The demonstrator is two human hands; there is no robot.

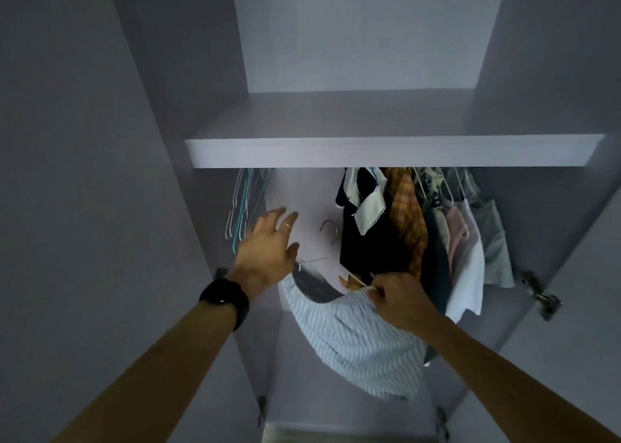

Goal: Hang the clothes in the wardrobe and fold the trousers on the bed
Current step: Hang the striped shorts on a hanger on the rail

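Pinching the top edge of a blue-and-white striped cloth garment (353, 338), my right grip (401, 300) sits low, just right of centre. I see the garment draped on a thin metal wire hanger (331, 232), its hook pointing up, inside the open grey wardrobe (554, 207). My left grip (268, 246) is spread, fingers straight, just left of the hook, with a black wristwatch (225, 300) below it. Empty pale hangers (240, 204) hang at its upper left. Dark, orange-checked and pale hung clothes (403, 224) fill the right, under the grey shelf (369, 153).
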